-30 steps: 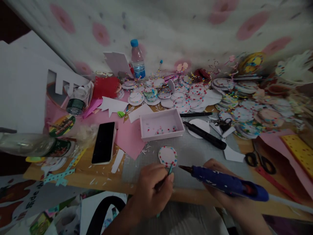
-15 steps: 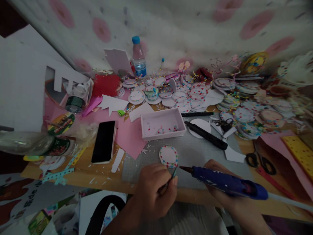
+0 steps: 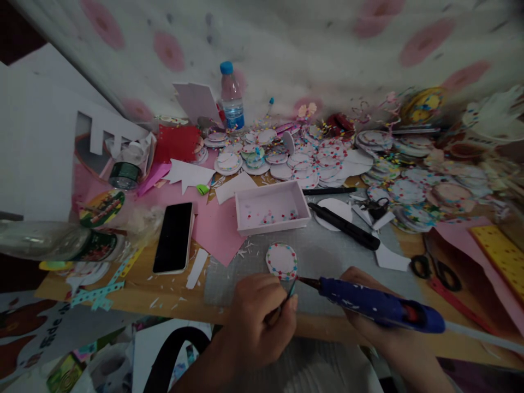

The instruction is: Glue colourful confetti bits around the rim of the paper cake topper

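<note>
My right hand [image 3: 368, 311] is wrapped round a blue hot glue gun [image 3: 376, 303], a pale glue stick trailing from its back end. The gun's dark nozzle meets or nearly meets the tip of a thin green strip [image 3: 292, 288] pinched in my left hand [image 3: 264, 316]; whether they touch I cannot tell. Just beyond my left fingers, a round white paper disc [image 3: 282, 261] edged with small coloured dots lies flat on the grey cutting mat [image 3: 233, 284]. Behind it stands a shallow white box [image 3: 273, 222] with small coloured bits inside.
A phone [image 3: 174, 237] lies to the left. A black utility knife [image 3: 344, 225] and scissors [image 3: 436, 270] lie to the right. Many decorated discs [image 3: 303, 158] are heaped along the back beside a water bottle [image 3: 232, 98]. A clear bottle [image 3: 53, 240] lies at the left edge.
The glue gun has shifted slightly left, bringing its nozzle closer to the tip of the green strip. My left hand and the disc stay in place.
</note>
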`<state>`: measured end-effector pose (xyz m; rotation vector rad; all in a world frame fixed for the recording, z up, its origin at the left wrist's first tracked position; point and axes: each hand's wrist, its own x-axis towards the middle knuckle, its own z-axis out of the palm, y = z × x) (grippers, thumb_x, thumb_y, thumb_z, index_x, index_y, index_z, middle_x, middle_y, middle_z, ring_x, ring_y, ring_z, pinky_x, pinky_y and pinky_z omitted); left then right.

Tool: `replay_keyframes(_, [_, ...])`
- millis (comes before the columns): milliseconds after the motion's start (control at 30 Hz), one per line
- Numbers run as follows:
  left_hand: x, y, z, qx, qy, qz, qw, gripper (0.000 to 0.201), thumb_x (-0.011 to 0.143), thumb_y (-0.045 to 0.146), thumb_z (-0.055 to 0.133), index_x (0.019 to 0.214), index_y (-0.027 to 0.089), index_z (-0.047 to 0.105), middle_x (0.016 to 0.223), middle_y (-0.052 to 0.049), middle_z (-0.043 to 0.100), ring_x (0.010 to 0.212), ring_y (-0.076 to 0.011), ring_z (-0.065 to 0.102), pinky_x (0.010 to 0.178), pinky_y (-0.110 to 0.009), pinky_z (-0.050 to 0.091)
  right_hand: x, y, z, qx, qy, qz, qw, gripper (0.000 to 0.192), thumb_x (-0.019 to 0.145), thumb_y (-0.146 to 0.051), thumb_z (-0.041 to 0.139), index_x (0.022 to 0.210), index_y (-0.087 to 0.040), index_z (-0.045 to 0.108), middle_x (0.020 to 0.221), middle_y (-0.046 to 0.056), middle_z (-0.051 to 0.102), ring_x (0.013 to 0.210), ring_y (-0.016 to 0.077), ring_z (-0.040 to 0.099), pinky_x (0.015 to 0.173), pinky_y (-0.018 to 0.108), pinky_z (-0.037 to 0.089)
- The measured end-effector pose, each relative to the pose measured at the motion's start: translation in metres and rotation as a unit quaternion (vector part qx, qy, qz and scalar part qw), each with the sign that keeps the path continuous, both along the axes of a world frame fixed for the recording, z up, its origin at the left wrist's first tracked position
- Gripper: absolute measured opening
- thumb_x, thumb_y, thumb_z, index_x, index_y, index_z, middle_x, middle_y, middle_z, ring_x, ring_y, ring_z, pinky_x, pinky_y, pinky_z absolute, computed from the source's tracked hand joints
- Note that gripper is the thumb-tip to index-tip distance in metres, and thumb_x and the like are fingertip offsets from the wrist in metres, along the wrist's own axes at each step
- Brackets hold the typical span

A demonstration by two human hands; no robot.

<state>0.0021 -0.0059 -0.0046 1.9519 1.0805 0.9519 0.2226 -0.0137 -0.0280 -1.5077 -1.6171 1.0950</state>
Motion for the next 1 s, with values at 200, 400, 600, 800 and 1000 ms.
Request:
replay_keyframes(200, [0.000,0.000,-0.001,-0.001,0.001,0.000,1.000,0.037,0.083,0.008,0.048,0.063,0.020,0.019,0.057,0.006,0.024,0.053,-0.0098,0.030,0.054,-0.029,0.022,0.006,0.004,-0.007,-0.018,0.006,0.041,0.999,0.010,0.071,-0.025,0.057,0.061,-0.024,0.053,0.060,0.000,0.053,0.052,0.0156,0.052,0.044,0.025,0.041])
replay_keyframes(400, [0.000,0.000,-0.002,0.001,-0.003,-0.001,1.000,0.037,0.083,0.007,0.048,0.063,0.020,0.019,0.057,0.006,0.024,0.053,-0.0098,0.030,0.054,-0.029,0.023,-0.001,0.000,0.001,-0.004,-0.006,-0.006,1.000,0.012,0.074,-0.024,0.054,0.062,-0.024,0.050,0.061,-0.001,0.051,0.053,0.0152,0.050,0.048,0.026,0.041])
replay_keyframes(600, [0.000,0.000,-0.002,-0.004,-0.001,-0.002,1.000,0.038,0.084,0.008,0.048,0.064,0.020,0.019,0.057,0.005,0.024,0.053,-0.0097,0.030,0.054,-0.029,0.022,0.000,0.003,0.004,-0.002,-0.024,0.028,0.999,0.012,0.075,-0.023,0.054,0.063,-0.024,0.050,0.062,-0.001,0.050,0.053,0.0154,0.050,0.047,0.026,0.041])
replay_keyframes(800, [0.000,-0.002,-0.002,-0.006,0.002,-0.001,1.000,0.037,0.085,0.008,0.048,0.064,0.020,0.019,0.057,0.005,0.024,0.053,-0.0100,0.030,0.054,-0.029,0.023,-0.002,0.002,0.006,-0.021,-0.004,0.001,1.000,0.011,0.073,-0.021,0.053,0.063,-0.024,0.049,0.062,-0.001,0.050,0.054,0.0152,0.050,0.048,0.026,0.041])
replay_keyframes(1000, [-0.001,0.000,-0.002,-0.007,0.000,0.000,1.000,0.038,0.084,0.008,0.049,0.063,0.020,0.019,0.057,0.005,0.025,0.053,-0.0100,0.031,0.054,-0.029,0.022,-0.003,0.002,0.012,-0.029,0.002,0.006,1.000,0.012,0.075,-0.023,0.054,0.065,-0.024,0.049,0.062,-0.001,0.049,0.055,0.0160,0.049,0.049,0.027,0.040])
